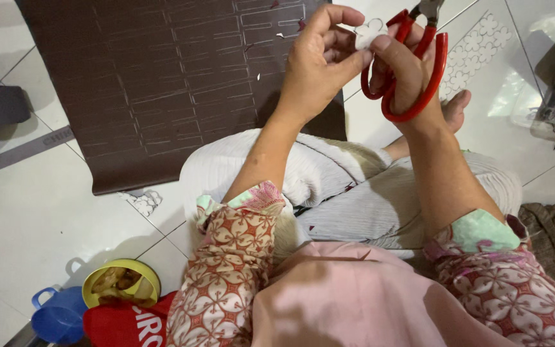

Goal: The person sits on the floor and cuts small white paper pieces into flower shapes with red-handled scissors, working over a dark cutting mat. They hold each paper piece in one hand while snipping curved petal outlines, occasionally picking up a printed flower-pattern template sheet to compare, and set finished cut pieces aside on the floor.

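Sheet mat [162, 83] lies on the floor [27, 205], ahead-left of the knees. Hands side by side above its right edge: left hand [319, 64] pinches a small cutout [369, 32], scissors [412, 64] in right hand [406, 74]. Yellow bowl [122, 283] and cup [59, 315] near-left on floor.

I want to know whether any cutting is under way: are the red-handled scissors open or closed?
Cannot tell. The right hand grips the scissors by their red loops, but the blades run off the top edge.
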{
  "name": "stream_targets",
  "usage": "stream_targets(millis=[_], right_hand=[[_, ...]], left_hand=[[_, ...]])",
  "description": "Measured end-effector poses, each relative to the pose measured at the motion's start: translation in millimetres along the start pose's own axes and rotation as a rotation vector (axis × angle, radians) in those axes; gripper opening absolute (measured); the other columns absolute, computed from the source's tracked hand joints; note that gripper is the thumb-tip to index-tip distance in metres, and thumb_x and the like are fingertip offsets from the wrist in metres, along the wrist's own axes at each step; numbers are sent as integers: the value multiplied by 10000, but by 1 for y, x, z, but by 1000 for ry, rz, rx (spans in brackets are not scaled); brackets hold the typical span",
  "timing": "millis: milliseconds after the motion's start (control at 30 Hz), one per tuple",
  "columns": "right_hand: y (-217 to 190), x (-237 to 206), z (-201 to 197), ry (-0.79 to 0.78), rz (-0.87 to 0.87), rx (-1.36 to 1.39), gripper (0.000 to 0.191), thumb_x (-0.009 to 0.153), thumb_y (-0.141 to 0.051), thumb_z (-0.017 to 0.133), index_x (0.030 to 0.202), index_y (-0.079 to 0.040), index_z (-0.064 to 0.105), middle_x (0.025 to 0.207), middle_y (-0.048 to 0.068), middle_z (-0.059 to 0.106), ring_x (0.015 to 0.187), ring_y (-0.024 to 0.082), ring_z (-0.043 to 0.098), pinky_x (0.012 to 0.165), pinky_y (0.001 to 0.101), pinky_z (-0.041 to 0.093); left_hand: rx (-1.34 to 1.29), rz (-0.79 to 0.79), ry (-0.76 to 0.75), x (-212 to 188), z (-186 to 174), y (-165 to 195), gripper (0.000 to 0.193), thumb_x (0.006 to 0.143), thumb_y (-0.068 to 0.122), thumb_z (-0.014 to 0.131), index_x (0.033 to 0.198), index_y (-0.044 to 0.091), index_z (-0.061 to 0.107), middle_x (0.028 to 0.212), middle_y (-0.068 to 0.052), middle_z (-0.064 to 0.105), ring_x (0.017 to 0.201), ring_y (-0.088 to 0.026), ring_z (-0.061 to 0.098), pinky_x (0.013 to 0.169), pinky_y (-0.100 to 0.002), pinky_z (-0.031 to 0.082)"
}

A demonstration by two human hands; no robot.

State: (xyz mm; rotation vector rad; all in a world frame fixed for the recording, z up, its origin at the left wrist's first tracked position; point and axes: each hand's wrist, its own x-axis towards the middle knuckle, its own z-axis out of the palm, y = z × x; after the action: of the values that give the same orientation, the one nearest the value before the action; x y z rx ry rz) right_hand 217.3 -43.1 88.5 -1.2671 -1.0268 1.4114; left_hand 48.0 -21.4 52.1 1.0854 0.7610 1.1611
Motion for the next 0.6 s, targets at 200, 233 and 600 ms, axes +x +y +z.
stream_targets(millis=[200,233,600], right_hand=[[0,1,2,-2,-9,18,146,1018,-203,649,988,-77,582,734,13,548,597,124,516,550,271,425],[1,1,2,-11,-19,14,154,1022,-212,646,985,-76,583,727,17,547,593,127,516,550,273,425],[4,2,0,48,-23,-5,168,1019,-233,676,1015,-75,617,732,17,571,598,123,526,565,265,430]], left_hand=[[-32,49,47,1,-1,0,414,928,-39,729,1293,48,551,1068,-42,691,980,-80,664,862,-234,579],[-38,86,55,2,-2,-1,423,906,-45,730,1275,45,544,1080,-30,661,991,-76,645,871,-236,571],[-189,-122,49,3,-9,-11,349,941,6,703,1277,10,612,964,-75,754,888,-112,710,814,-264,604]])
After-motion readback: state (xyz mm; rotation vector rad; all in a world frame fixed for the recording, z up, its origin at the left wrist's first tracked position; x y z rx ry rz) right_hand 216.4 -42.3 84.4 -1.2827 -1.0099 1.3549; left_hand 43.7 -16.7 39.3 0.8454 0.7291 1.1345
